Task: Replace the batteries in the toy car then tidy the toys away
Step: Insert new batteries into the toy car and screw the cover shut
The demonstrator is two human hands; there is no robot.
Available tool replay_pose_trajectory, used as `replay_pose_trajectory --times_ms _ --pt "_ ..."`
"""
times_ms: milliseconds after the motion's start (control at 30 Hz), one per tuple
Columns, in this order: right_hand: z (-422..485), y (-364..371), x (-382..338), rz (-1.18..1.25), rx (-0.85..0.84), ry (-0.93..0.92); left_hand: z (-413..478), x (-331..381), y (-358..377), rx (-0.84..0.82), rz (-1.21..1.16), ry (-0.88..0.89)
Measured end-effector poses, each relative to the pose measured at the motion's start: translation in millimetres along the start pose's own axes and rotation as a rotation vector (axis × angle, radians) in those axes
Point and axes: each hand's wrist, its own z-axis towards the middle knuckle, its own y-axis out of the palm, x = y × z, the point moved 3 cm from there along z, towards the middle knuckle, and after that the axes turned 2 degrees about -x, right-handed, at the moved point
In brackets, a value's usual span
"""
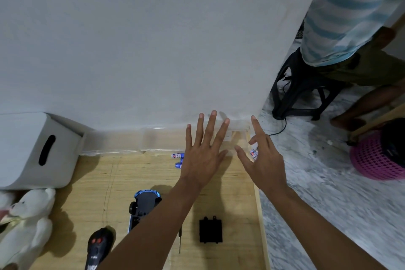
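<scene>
The toy car (143, 206) lies upside down on the wooden board (92, 184), with its black underside showing and partly hidden by my left forearm. Its black battery cover (210, 230) lies apart to the right, and a thin screwdriver (180, 241) rests between them. Two blue-and-white batteries (178, 160) lie by my left hand (203, 155), which hovers flat with spread fingers and holds nothing. My right hand (264, 160) has its fingers apart above another battery (254, 153); I cannot tell if it touches it.
Clear plastic boxes (151, 141) line the wall. A grey storage bin (32, 149) stands at the left, a white teddy bear (26, 221) in front of it. A black remote (98, 247) lies near the front. At the right are a seated person, a black stool (302, 90) and a pink basket (372, 158).
</scene>
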Motion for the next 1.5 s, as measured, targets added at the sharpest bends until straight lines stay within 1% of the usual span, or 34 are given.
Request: replay_pose_trajectory --times_ms 167,300,500,633,700,833,933,1000,1133,1267,1500 --pt "1 -6 -8 0.079 0.057 -0.096 1 0 -1 0.021 -0.011 -0.03" --pt "4 -9 -13 0.002 0.056 -0.145 -1 0 -2 0.034 -0.005 -0.033" --pt "11 -10 -20 -0.031 -0.017 -0.111 -2 -2 -1 0.045 0.003 -0.024" --pt "18 -16 -25 0.032 -0.031 -0.092 1 -5 -1 0.021 -0.005 -0.041" --pt "17 -18 -23 0.078 -0.033 -0.034 2 -5 -1 0.008 -0.004 -0.038" --pt "19 -10 -15 0.039 -0.165 0.058 2 -5 -2 -0.007 -0.005 -0.041" --pt "36 1 -12 -0.001 -0.263 0.119 1 -5 -2 0.016 0.003 -0.037" --pt "49 8 -15 -0.042 -0.323 0.084 0 -5 -2 0.035 0.006 -0.032" --pt "61 20 -25 -0.207 -0.462 -0.026 0 -4 -1 0.043 0.016 -0.036" --pt "66 28 -33 -0.281 -0.479 -0.099 0 -4 -1 0.044 0.013 -0.029" --pt "69 34 -42 -0.29 -0.486 -0.213 2 -4 -2 0.054 0.0 -0.039"
